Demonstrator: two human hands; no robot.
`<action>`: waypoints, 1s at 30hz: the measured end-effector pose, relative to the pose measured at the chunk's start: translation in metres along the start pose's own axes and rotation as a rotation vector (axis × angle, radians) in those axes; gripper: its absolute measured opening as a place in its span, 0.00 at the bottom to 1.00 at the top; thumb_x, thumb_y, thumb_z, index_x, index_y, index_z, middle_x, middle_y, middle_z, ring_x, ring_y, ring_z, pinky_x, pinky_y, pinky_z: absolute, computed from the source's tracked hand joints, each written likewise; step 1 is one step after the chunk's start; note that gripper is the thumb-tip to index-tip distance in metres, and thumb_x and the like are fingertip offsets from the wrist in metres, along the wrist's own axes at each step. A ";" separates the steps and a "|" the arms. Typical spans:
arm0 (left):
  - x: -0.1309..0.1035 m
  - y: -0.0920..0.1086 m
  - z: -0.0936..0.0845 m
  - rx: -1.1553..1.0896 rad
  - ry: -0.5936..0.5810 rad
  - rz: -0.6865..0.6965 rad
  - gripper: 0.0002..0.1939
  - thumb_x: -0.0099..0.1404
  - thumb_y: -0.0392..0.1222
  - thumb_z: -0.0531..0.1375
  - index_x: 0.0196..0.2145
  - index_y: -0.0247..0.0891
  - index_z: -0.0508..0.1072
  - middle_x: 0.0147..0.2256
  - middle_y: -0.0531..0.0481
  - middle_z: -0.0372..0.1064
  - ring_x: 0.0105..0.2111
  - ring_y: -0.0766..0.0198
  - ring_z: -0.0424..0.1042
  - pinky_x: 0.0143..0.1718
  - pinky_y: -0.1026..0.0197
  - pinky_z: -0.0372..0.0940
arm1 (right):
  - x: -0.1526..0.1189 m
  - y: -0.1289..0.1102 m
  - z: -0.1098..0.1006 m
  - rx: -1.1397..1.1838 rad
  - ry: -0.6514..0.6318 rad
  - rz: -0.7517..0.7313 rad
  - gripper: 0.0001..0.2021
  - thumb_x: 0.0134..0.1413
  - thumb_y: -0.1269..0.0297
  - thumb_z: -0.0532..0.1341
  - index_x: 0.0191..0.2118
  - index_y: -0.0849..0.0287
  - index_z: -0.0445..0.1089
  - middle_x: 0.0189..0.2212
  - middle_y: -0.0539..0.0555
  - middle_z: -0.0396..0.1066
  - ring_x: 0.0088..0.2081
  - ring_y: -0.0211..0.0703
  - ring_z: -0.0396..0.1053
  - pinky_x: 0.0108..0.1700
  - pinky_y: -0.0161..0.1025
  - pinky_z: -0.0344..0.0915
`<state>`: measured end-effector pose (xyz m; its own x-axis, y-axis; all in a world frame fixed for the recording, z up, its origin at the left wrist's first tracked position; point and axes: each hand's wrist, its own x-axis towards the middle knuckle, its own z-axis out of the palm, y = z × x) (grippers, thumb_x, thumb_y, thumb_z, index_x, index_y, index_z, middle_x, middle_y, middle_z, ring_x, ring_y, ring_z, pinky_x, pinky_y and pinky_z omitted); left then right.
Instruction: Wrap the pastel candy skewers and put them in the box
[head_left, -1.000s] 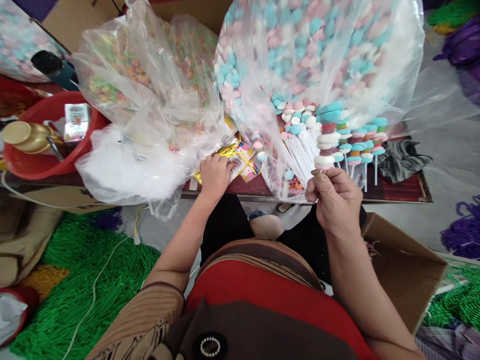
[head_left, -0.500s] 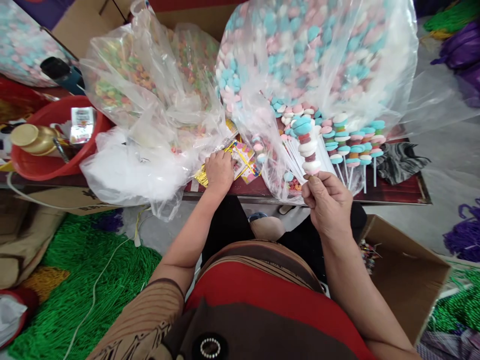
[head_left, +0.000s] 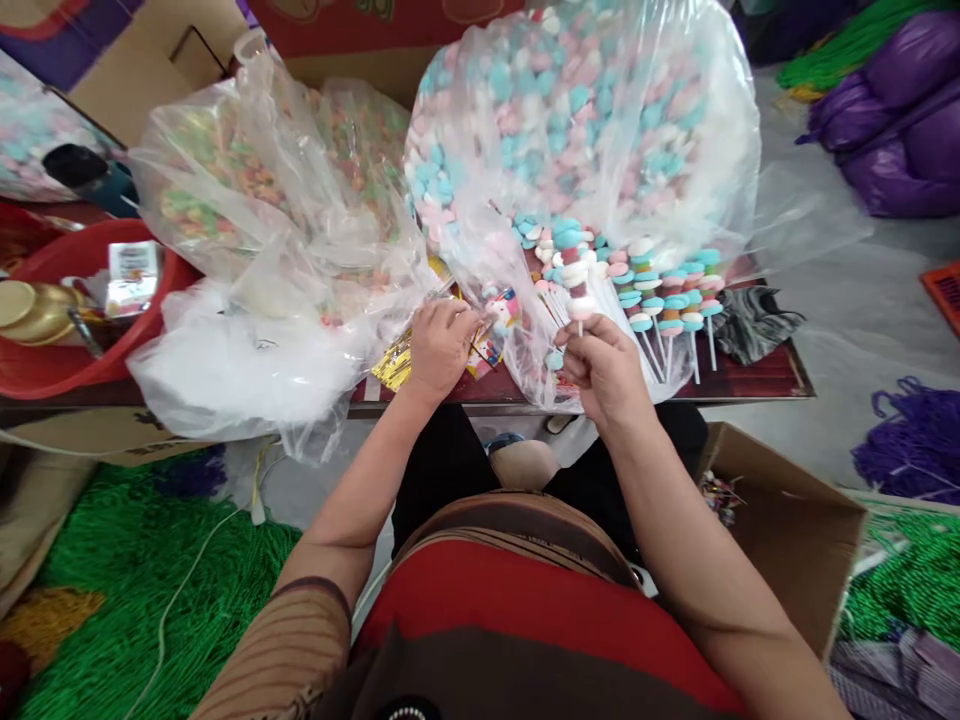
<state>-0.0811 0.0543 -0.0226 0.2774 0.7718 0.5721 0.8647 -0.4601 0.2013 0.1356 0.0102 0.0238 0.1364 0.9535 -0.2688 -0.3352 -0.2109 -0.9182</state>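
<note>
In my right hand (head_left: 607, 365), the fingers pinch the white stick of a candy skewer (head_left: 576, 275). The skewer stands upright, threaded with blue and white marshmallows and darker red-brown gummies between them. My left hand (head_left: 441, 345) is closed at the table's front, its fingertips at the edge of a colourful printed bag (head_left: 504, 312) that curls up beside them. Under and beside that hand lies a bundle of gold twist ties (head_left: 394, 362). Several finished marshmallow skewers (head_left: 671, 300) rest in a row to the right, over white sticks (head_left: 611, 300).
A big clear bag of marshmallows (head_left: 592, 110) stands behind, with a bag of ring gummies (head_left: 232, 160) to its left. White plastic bags (head_left: 247, 350) and a red basin (head_left: 172, 290) sit farther left. An open carton (head_left: 780, 540) stands on the floor at right.
The skewer in my right hand has moved lower and left, toward the other skewers. My left hand has shifted toward the printed bag, which now curls up. The view has turned slightly.
</note>
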 end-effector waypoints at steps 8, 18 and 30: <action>0.006 0.026 0.010 -0.142 -0.050 0.174 0.13 0.75 0.42 0.54 0.37 0.39 0.77 0.46 0.42 0.79 0.48 0.57 0.75 0.55 0.51 0.62 | 0.018 0.006 0.009 -0.273 0.001 -0.118 0.16 0.42 0.52 0.71 0.28 0.58 0.70 0.22 0.44 0.61 0.24 0.32 0.54 0.25 0.32 0.51; 0.029 0.024 -0.008 -0.693 -0.480 -0.193 0.16 0.67 0.53 0.60 0.36 0.36 0.77 0.31 0.52 0.73 0.32 0.62 0.70 0.38 0.61 0.62 | 0.013 0.003 -0.003 -0.180 0.032 -0.111 0.22 0.44 0.46 0.71 0.22 0.55 0.61 0.17 0.40 0.46 0.19 0.29 0.41 0.20 0.34 0.40; 0.031 0.035 -0.034 -0.773 -0.464 -0.147 0.31 0.70 0.69 0.46 0.23 0.41 0.54 0.22 0.57 0.51 0.24 0.67 0.52 0.28 0.60 0.49 | -0.002 0.004 -0.005 -0.169 0.107 -0.256 0.28 0.40 0.38 0.72 0.18 0.55 0.60 0.17 0.42 0.46 0.20 0.30 0.43 0.20 0.34 0.42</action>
<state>-0.0564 0.0472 0.0297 0.4717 0.8679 0.1556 0.4294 -0.3802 0.8192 0.1383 0.0066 0.0191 0.2967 0.9540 -0.0439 -0.1192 -0.0086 -0.9928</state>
